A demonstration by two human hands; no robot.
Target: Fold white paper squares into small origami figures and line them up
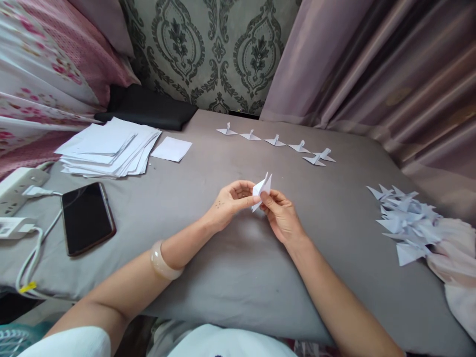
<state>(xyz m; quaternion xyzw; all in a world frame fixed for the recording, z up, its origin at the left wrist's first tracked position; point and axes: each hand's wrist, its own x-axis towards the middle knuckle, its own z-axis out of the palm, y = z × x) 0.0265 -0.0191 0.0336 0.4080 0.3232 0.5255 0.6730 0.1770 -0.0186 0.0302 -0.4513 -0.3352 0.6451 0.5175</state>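
Head view | folded white paper piece [261, 189] between left hand [232, 204] and right hand [283, 217], over gray cloth [230, 277] | both pinching it, left by its left side, right by its lower right | beyond: row of white origami birds [275, 142] | right: heap of folded papers [407, 223] | left: paper stack [106, 148], single sheet [172, 149] beside it, smartphone [88, 218], white power strip [17, 191]

A phone [88, 219] lies near power strip [17, 186]; curtain [357, 64] hangs
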